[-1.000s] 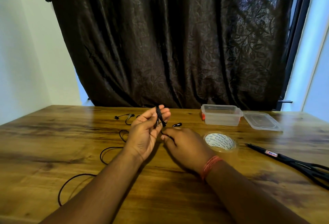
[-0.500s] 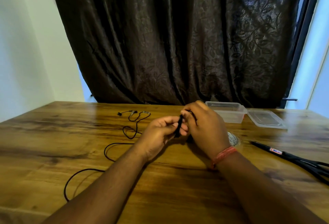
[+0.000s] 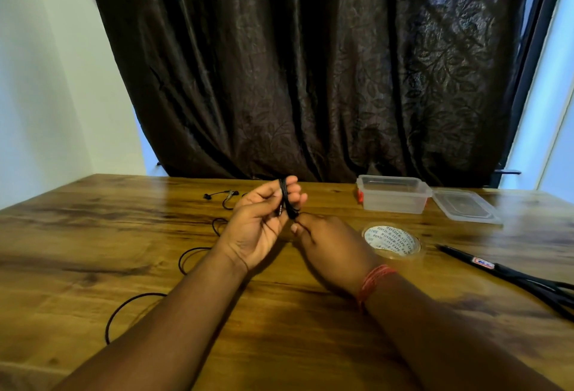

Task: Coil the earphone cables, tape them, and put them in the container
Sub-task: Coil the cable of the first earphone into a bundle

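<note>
Risk: the few loops of earphone cable (image 3: 287,201) wound over the left hand (image 3: 257,229) could slip off the fingertips, likely if the right hand (image 3: 329,244) pulls the strand too tight or lets it go slack
Snag: the loose cable trailing across the wooden table (image 3: 93,235) toward the earbuds (image 3: 222,194) may catch or kink while being drawn in
Left fingers: nearly straight, held together, palm up, carrying the black loops with the thumb pressed on them
Right fingers: curled, pinching the cable just below the coil
Cable location: partly on the left hand, the rest lying on the table to its left
Tape roll (image 3: 392,240): beside the right hand, untouched
Container (image 3: 392,194): open, lid (image 3: 464,207) just beside it, well apart from the coil
</note>
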Demonstrator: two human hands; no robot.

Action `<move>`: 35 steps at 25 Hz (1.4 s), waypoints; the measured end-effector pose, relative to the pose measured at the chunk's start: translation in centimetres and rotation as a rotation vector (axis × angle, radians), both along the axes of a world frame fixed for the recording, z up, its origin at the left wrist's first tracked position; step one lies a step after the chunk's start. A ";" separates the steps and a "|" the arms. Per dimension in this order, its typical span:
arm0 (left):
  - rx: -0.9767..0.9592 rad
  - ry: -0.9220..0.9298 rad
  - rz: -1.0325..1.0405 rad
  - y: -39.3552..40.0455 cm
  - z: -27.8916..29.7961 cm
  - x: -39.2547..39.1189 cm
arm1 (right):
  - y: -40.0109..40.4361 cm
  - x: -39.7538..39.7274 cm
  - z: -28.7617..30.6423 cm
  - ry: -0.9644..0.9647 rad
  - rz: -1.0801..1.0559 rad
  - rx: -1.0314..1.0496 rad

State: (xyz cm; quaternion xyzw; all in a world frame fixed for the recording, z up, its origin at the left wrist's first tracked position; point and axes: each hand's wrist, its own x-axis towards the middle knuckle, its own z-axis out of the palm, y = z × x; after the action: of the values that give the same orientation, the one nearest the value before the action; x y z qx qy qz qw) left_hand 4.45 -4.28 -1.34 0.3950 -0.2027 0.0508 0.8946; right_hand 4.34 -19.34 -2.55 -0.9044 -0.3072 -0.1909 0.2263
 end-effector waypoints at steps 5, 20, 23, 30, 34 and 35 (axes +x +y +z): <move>0.243 0.045 0.275 -0.1 -0.5 0.3 | -0.5 -0.9 0.8 -0.040 0.043 0.024; 0.457 0.054 -0.097 -0.8 -1.0 -1.1 | -2.2 1.0 1.8 -0.148 -0.075 0.403; 0.393 0.084 -0.120 -0.6 -0.9 -1.0 | -2.1 1.5 1.4 -0.093 -0.051 0.420; 0.527 0.111 0.036 -0.8 -0.7 -1.0 | -2.4 1.4 1.8 -0.015 -0.034 0.489; 0.663 0.125 0.071 -0.7 -0.7 -1.4 | -2.2 0.9 2.0 -0.001 0.156 0.387; 0.686 0.144 0.053 -0.7 -0.7 -1.5 | -2.1 0.8 1.9 0.018 0.189 0.339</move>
State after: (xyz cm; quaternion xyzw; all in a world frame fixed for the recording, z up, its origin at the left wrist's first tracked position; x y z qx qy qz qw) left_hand 2.95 -4.96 -2.06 0.6803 -0.1342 -0.0250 0.7202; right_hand 5.12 -21.45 -0.66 -0.8222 -0.3520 -0.2097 0.3951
